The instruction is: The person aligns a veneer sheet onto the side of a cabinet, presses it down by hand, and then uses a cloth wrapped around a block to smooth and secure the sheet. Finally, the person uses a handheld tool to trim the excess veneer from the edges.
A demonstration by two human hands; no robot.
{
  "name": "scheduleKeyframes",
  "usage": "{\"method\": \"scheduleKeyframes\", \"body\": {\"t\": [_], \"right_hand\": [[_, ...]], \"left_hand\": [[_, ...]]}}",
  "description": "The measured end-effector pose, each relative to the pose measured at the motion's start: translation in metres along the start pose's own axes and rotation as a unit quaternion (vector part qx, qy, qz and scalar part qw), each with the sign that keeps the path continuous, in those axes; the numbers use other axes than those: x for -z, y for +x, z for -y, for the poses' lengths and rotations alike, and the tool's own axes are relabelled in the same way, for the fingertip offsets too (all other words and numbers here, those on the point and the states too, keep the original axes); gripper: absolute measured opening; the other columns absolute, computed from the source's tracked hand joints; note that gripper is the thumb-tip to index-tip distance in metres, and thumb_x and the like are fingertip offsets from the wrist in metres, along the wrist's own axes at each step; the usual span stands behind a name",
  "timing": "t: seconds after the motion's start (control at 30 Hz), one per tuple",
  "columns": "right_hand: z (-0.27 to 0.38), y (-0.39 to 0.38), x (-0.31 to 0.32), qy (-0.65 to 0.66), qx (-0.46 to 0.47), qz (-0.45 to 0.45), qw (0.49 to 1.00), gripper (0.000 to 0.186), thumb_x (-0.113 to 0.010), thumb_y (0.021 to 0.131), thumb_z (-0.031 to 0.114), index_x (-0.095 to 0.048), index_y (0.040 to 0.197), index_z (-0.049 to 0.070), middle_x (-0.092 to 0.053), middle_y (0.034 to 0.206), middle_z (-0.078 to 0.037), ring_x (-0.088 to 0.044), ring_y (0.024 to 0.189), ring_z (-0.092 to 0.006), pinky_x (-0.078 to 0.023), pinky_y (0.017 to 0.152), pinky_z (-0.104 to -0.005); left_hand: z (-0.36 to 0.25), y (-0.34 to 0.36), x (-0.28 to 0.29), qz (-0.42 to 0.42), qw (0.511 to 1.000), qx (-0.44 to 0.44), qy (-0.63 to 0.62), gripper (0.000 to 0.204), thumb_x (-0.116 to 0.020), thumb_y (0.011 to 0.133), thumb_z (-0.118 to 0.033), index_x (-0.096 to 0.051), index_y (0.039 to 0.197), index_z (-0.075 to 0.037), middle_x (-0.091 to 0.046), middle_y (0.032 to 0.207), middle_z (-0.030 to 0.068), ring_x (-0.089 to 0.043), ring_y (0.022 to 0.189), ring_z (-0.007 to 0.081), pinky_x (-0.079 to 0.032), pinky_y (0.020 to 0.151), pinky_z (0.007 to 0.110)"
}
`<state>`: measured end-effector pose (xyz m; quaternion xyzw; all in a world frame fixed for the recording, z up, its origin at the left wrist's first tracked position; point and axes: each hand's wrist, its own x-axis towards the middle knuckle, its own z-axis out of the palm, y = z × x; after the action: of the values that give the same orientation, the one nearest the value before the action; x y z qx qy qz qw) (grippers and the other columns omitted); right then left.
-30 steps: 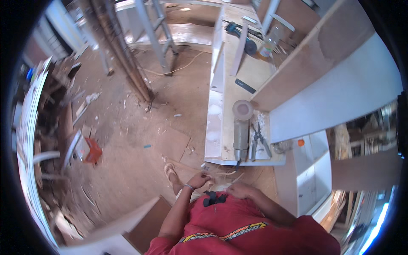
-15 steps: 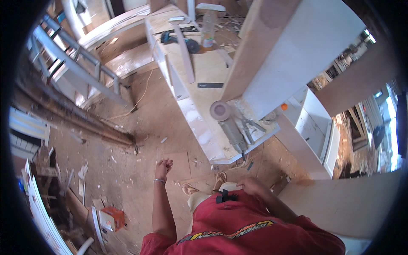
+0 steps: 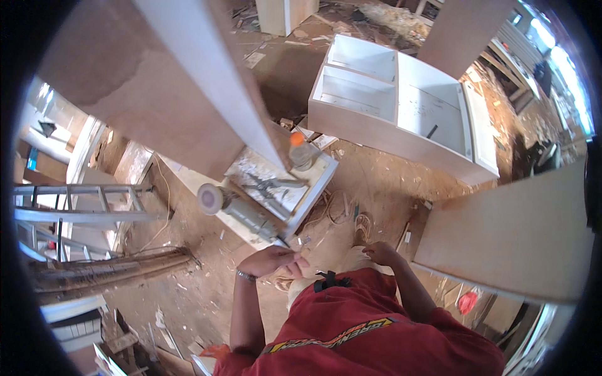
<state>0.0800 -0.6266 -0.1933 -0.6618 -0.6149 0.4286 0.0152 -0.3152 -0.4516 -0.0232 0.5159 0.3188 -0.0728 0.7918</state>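
At the left edge of the frame lie a metal ladder (image 3: 81, 215) and, below it, a rough wooden pole (image 3: 113, 268), both well apart from me. A tall plywood board (image 3: 138, 81) fills the upper left, standing on the work surface (image 3: 311, 203) near the centre. On that surface, left of centre, is the angle grinder (image 3: 248, 216), its round disc pointing up and left; it lies idle, with nobody gripping it. My left hand (image 3: 273, 261) is just below its tail end, fingers loosely curled with a gap to the thumb and nothing visible in them. Blur there keeps me from telling whether a fingertip brushes the cord. Right of the grinder, the pliers (image 3: 273, 188) lie unused too, near a clear bottle with an orange cap (image 3: 303, 156).

Right of centre, low in the frame, my right hand (image 3: 382, 254) is at my pale trousers (image 3: 357, 257); I can't tell whether its bent fingers pinch anything. In the upper right, the white-lined cabinet (image 3: 376, 135) looks assembled as far as its box and dividers go, but no doors cover its compartments. At the right, a broad pale panel (image 3: 508, 232) stands apart from it, unattached.
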Motion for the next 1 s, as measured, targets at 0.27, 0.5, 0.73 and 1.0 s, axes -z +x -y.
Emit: {"method": "scheduleKeyframes", "body": {"t": [0.27, 0.5, 0.73, 1.0], "right_hand": [[-0.192, 0.013, 0.156, 0.089, -0.104, 0.01, 0.991, 0.02, -0.076, 0.086, 0.032, -0.08, 0.092, 0.013, -0.075, 0.084, -0.016, -0.072, 0.086, -0.0343, -0.056, 0.079, -0.0454], [-0.317, 0.101, 0.254, -0.019, -0.001, -0.173, 0.985, 0.037, -0.06, 0.1, 0.037, -0.069, 0.089, 0.003, -0.071, 0.082, -0.016, -0.067, 0.073, -0.0279, -0.053, 0.071, -0.0434], [-0.06, 0.232, 0.399, 0.12, 0.081, -0.019, 0.989, 0.027, -0.064, 0.1, 0.027, -0.069, 0.109, 0.002, -0.073, 0.093, -0.016, -0.07, 0.085, -0.0248, -0.054, 0.08, -0.0376], [-0.034, 0.418, 0.488, -0.083, 0.178, 0.023, 0.98, 0.027, -0.056, 0.099, 0.029, -0.066, 0.109, 0.006, -0.07, 0.097, -0.023, -0.068, 0.096, -0.0407, -0.053, 0.084, -0.0494]], "left_hand": [[-0.106, 0.229, -0.047, -0.124, 0.987, -0.066, 0.077, 0.045, -0.05, 0.108, -0.041, -0.068, 0.128, -0.005, -0.074, 0.113, 0.007, -0.065, 0.107, 0.015, -0.05, 0.091, 0.029], [-0.193, 0.288, -0.004, -0.349, 0.918, -0.183, -0.038, 0.029, -0.055, 0.107, -0.027, -0.067, 0.121, -0.005, -0.071, 0.111, 0.0032, -0.063, 0.1, 0.0108, -0.051, 0.09, 0.03], [-0.271, 0.289, 0.223, -0.702, 0.611, -0.35, -0.107, 0.027, -0.067, 0.097, -0.025, -0.069, 0.111, -0.002, -0.071, 0.098, 0.0027, -0.063, 0.091, 0.0114, -0.05, 0.083, 0.028], [-0.217, 0.268, 0.37, -0.892, 0.437, 0.08, 0.089, 0.062, -0.068, 0.09, -0.023, -0.047, 0.143, 0.002, -0.059, 0.134, 0.0257, -0.051, 0.131, 0.0408, -0.044, 0.106, 0.054]]}}
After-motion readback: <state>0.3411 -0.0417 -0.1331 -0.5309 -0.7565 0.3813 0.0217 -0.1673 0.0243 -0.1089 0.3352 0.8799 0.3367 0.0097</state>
